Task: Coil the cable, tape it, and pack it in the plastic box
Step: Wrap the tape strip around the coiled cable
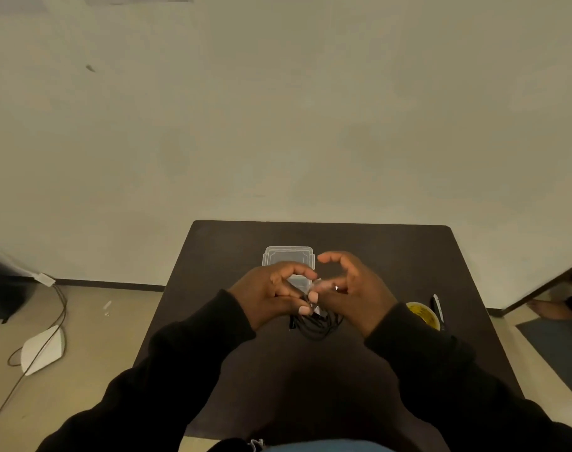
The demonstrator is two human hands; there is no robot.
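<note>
A coiled black cable (315, 326) hangs over the dark table (212, 256), partly hidden by both hands. My left hand (271, 291) pinches the top of the coil. My right hand (353, 288) meets it there, fingers curled around a piece of clear tape (315, 285) at the coil. Behind the hands lies the clear plastic box (289, 256), its near part covered by my fingers.
A yellow tape roll (423, 314) and a black and white pen-like tool (438, 309) lie on the table at the right. On the floor to the left are a white device (41, 350) and a loose wire (61, 308). A wall stands behind the table.
</note>
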